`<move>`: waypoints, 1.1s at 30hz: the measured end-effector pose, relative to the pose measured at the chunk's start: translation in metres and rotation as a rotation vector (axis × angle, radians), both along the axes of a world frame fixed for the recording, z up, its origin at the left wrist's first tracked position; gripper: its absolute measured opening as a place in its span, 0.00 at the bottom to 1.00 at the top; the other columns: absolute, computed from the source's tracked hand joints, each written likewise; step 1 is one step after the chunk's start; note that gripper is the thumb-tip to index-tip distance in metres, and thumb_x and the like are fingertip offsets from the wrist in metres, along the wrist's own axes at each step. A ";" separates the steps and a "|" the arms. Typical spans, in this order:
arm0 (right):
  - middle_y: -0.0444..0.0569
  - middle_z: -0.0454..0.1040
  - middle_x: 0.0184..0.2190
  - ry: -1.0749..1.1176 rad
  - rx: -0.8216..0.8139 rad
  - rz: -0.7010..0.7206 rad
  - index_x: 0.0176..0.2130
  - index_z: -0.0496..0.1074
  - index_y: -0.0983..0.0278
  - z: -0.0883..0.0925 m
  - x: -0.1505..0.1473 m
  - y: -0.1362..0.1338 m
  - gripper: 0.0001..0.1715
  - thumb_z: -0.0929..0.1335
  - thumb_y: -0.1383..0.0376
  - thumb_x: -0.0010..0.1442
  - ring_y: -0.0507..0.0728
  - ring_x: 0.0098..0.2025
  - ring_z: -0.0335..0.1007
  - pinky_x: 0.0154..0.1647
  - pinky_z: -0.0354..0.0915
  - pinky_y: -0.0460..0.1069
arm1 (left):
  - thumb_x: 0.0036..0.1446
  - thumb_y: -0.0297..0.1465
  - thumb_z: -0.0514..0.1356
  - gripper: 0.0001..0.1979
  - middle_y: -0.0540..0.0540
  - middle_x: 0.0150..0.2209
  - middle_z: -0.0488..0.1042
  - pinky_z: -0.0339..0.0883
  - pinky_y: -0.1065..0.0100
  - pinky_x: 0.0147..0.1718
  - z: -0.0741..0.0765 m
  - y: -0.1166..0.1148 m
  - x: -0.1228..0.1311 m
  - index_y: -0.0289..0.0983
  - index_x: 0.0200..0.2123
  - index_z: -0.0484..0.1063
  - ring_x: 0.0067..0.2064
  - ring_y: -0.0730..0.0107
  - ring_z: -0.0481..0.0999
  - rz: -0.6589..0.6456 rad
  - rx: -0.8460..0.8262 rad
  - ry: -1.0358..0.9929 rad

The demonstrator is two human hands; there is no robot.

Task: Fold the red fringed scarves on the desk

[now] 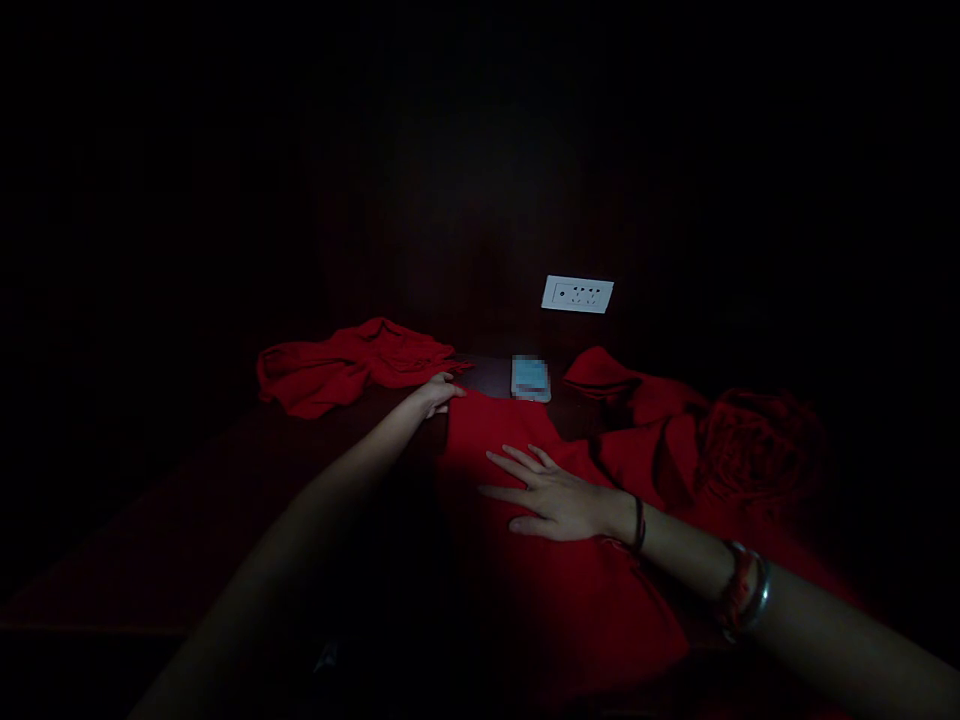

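Observation:
A red garment (pixel 517 590) lies spread on a dark surface in front of me, its lower part fading into shadow. At its far left corner, my left hand (pixel 441 393) is closed with the fingers on the cloth's edge. My right hand (pixel 562 498) rests flat on the garment, palm down and fingers spread, holding nothing. Dark bands and a silver bangle (pixel 761 592) circle the right wrist and forearm.
Crumpled red cloth (pixel 352 362) lies at the far left. More bunched red cloth (pixel 660 420) sits to the right. A phone (pixel 531 378) lies beyond the garment, below a white wall socket (pixel 577 294). Surroundings are very dark.

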State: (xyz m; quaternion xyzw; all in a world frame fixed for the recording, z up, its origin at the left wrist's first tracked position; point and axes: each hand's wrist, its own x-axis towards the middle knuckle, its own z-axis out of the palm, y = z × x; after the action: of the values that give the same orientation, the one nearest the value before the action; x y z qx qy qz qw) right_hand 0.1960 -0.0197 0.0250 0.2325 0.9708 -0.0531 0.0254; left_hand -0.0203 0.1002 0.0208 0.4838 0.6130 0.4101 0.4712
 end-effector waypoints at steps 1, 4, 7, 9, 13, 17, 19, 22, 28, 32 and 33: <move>0.49 0.31 0.60 0.000 0.004 0.007 0.57 0.46 0.52 0.001 0.001 -0.002 0.30 0.55 0.51 0.56 0.64 0.59 0.24 0.53 0.32 0.66 | 0.43 0.20 0.56 0.24 0.48 0.34 0.68 0.63 0.77 0.25 0.002 0.003 0.002 0.38 0.46 0.56 0.33 0.75 0.70 0.011 0.000 -0.009; 0.48 0.32 0.60 0.003 0.009 0.007 0.56 0.47 0.52 0.001 0.005 -0.005 0.29 0.56 0.52 0.56 0.64 0.60 0.25 0.54 0.33 0.65 | 0.44 0.17 0.52 0.25 0.50 0.32 0.68 0.63 0.79 0.25 0.008 0.008 0.003 0.40 0.46 0.58 0.31 0.77 0.70 0.006 0.055 -0.046; 0.47 0.35 0.60 0.010 -0.004 -0.010 0.56 0.48 0.52 0.001 0.005 -0.003 0.30 0.56 0.51 0.56 0.63 0.60 0.28 0.54 0.34 0.64 | 0.44 0.17 0.51 0.27 0.50 0.33 0.67 0.60 0.81 0.22 0.007 0.007 -0.004 0.41 0.48 0.56 0.29 0.79 0.69 0.047 0.114 -0.023; 0.47 0.39 0.60 0.035 -0.007 -0.022 0.56 0.48 0.54 0.002 0.003 0.004 0.31 0.57 0.50 0.55 0.61 0.60 0.31 0.55 0.35 0.62 | 0.44 0.17 0.53 0.28 0.50 0.32 0.67 0.58 0.81 0.20 0.004 0.006 -0.009 0.39 0.50 0.53 0.26 0.80 0.68 0.076 0.123 0.020; 0.51 0.54 0.55 0.212 0.097 -0.124 0.54 0.55 0.61 0.013 -0.009 0.034 0.27 0.57 0.54 0.57 0.56 0.57 0.45 0.55 0.43 0.55 | 0.46 0.25 0.58 0.28 0.50 0.28 0.67 0.57 0.79 0.18 0.002 0.007 -0.015 0.34 0.51 0.52 0.22 0.80 0.66 0.064 0.084 0.095; 0.56 0.65 0.47 0.335 0.160 -0.464 0.49 0.61 0.70 0.028 -0.036 0.084 0.22 0.55 0.61 0.59 0.54 0.49 0.59 0.49 0.54 0.48 | 0.45 0.36 0.59 0.31 0.49 0.22 0.68 0.56 0.76 0.15 0.008 -0.004 -0.022 0.32 0.50 0.52 0.18 0.75 0.66 -0.035 -0.035 0.161; 0.56 0.66 0.46 0.266 0.072 -0.577 0.48 0.63 0.71 0.031 -0.050 0.107 0.22 0.58 0.61 0.57 0.55 0.47 0.61 0.46 0.56 0.46 | 0.41 0.36 0.62 0.35 0.49 0.23 0.69 0.58 0.75 0.17 0.008 -0.019 -0.025 0.34 0.51 0.52 0.19 0.74 0.68 -0.155 -0.094 0.170; 0.51 0.72 0.37 0.154 -0.070 -0.615 0.39 0.70 0.69 0.032 -0.065 0.131 0.16 0.64 0.63 0.52 0.54 0.38 0.67 0.36 0.60 0.43 | 0.37 0.28 0.64 0.39 0.52 0.23 0.68 0.59 0.77 0.19 0.003 -0.041 -0.024 0.37 0.53 0.49 0.20 0.77 0.67 -0.218 -0.075 0.127; 0.51 0.72 0.35 0.216 0.006 -0.723 0.39 0.68 0.69 0.030 -0.066 0.148 0.15 0.58 0.66 0.57 0.52 0.36 0.66 0.33 0.59 0.43 | 0.46 0.25 0.56 0.30 0.54 0.22 0.65 0.59 0.76 0.22 -0.005 -0.044 -0.015 0.38 0.53 0.49 0.20 0.78 0.65 0.071 0.130 0.219; 0.58 0.65 0.44 0.294 0.173 -0.739 0.46 0.63 0.70 0.023 -0.064 0.124 0.18 0.57 0.65 0.57 0.57 0.45 0.61 0.42 0.57 0.49 | 0.45 0.30 0.58 0.31 0.49 0.28 0.68 0.59 0.73 0.28 -0.004 -0.042 -0.019 0.37 0.53 0.52 0.29 0.70 0.68 0.109 0.233 0.465; 0.58 0.62 0.47 0.326 0.244 -0.712 0.48 0.60 0.68 0.018 -0.063 0.111 0.20 0.58 0.63 0.57 0.58 0.47 0.58 0.44 0.56 0.51 | 0.42 0.31 0.60 0.33 0.48 0.28 0.68 0.59 0.72 0.28 -0.005 -0.042 -0.021 0.37 0.53 0.52 0.30 0.69 0.68 0.060 0.224 0.476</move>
State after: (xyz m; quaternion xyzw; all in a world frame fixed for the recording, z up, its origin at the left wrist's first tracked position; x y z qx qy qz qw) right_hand 0.1327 0.0912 0.0433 0.5439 0.8201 0.0209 -0.1767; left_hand -0.0409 0.0578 0.0160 0.5973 0.6714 0.3638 0.2450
